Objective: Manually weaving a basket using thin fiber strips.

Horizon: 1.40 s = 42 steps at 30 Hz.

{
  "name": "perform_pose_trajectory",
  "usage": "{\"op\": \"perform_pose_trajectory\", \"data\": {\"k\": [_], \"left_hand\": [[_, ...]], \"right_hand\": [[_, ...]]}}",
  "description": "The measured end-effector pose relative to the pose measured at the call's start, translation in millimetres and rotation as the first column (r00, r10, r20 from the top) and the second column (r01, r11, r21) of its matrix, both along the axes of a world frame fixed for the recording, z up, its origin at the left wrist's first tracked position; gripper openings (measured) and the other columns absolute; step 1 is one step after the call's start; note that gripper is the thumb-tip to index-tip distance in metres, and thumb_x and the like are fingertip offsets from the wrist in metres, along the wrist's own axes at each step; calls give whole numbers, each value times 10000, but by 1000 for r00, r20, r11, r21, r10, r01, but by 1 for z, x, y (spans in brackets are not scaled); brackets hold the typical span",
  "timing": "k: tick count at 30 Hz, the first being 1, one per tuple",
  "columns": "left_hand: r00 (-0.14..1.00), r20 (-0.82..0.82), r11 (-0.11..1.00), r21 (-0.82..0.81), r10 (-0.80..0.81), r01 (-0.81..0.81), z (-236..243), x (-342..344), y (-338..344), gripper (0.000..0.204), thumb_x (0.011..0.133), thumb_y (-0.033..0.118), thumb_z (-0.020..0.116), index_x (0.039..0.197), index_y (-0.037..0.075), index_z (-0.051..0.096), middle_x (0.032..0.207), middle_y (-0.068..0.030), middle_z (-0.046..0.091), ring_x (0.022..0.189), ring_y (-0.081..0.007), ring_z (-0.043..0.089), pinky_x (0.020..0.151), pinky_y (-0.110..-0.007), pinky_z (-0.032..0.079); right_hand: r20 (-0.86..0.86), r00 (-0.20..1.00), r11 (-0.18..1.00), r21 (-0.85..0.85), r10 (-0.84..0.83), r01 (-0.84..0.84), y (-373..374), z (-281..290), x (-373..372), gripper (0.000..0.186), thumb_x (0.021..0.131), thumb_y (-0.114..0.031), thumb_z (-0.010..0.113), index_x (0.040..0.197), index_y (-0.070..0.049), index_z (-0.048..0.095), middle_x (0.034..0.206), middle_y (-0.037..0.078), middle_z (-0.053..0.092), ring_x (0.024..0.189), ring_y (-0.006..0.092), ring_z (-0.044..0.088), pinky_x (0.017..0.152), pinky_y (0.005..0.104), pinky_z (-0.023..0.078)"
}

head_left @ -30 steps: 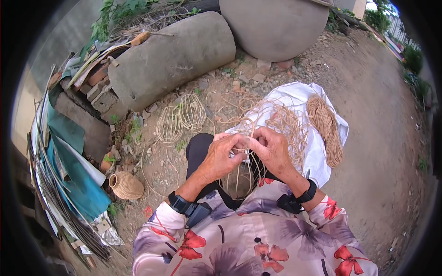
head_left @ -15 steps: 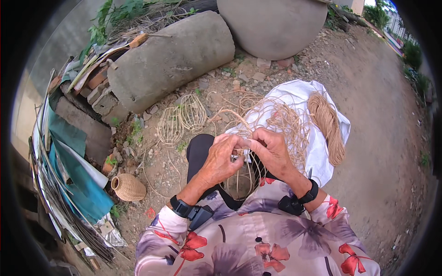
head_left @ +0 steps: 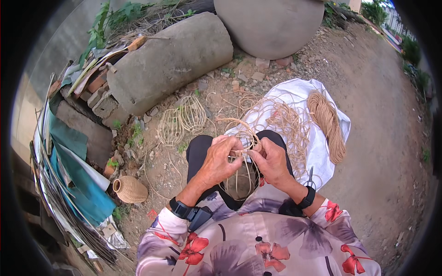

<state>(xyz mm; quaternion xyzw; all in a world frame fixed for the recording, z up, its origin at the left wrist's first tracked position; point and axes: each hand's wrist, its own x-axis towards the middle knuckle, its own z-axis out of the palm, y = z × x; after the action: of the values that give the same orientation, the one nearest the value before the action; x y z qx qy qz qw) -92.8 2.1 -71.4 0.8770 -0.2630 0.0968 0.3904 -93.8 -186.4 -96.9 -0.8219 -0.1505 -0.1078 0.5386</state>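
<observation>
An open, cage-like frame of pale, thin, curved rods [head_left: 236, 182] is held between the dark-trousered knees [head_left: 199, 149], its top gripped by the pinched fingers of the left hand [head_left: 220, 160]. A thin tan cord [head_left: 252, 134] is pinched by the fingers of the right hand [head_left: 272, 162]. Beyond, a loose tan cord tangle [head_left: 289, 122] and a thick tan skein [head_left: 325, 124] are laid on a white sack [head_left: 298, 87].

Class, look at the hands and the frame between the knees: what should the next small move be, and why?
Probably the right hand should draw the cord snug while the left hand steadies the frame: both hands are close together at its upper end, slack loops show just beyond them, and its lower part looks open.
</observation>
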Motion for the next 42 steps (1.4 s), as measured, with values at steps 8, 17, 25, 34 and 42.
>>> {"op": "perform_pose_trajectory", "data": {"k": [8, 17, 25, 34, 42], "left_hand": [[999, -44, 998, -65, -9, 6, 7, 4, 5, 201, 791, 112, 697, 917, -17, 611, 829, -106, 619, 795, -238, 600, 696, -325, 505], [977, -205, 998, 12, 59, -58, 19, 11, -5, 175, 823, 117, 695, 818, -31, 603, 727, -87, 621, 661, -153, 603, 633, -309, 492], [969, -246, 1000, 4, 22, -21, 23, 16, -4, 167, 829, 116, 691, 824, -30, 611, 717, -87, 622, 660, -142, 608, 640, -298, 498], [968, -249, 974, 211, -31, 86, 35, 21, -2, 227, 870, 217, 626, 858, -10, 640, 741, -129, 591, 695, -266, 601, 657, -377, 466], [979, -195, 938, 323, -67, 129, 30, 27, -4, 191, 910, 205, 573, 894, 15, 572, 770, -155, 608, 756, -353, 607, 679, -412, 459]], "right_hand": [[206, 978, 996, -82, -7, 24, 9, -2, 10, 230, 744, -33, 697, 792, -35, 472, 691, 127, 510, 663, 334, 540, 601, 439, 423], [-198, 961, 928, 354, 193, -113, -23, 5, 15, 103, 893, -75, 647, 885, -39, 551, 774, -15, 592, 680, 53, 529, 619, 231, 446], [-170, 965, 955, 253, 199, -152, -15, -5, 8, 65, 902, -43, 639, 928, -28, 581, 812, -33, 584, 701, 25, 513, 636, 201, 440], [143, 990, 998, 63, 16, -25, -13, -3, -2, 108, 835, -42, 697, 892, 4, 616, 808, 56, 577, 712, 145, 561, 620, 289, 442], [379, 905, 955, -286, 191, -82, -19, -4, -15, 306, 711, -166, 738, 980, -79, 622, 896, 89, 545, 852, 287, 521, 739, 387, 398]]}}
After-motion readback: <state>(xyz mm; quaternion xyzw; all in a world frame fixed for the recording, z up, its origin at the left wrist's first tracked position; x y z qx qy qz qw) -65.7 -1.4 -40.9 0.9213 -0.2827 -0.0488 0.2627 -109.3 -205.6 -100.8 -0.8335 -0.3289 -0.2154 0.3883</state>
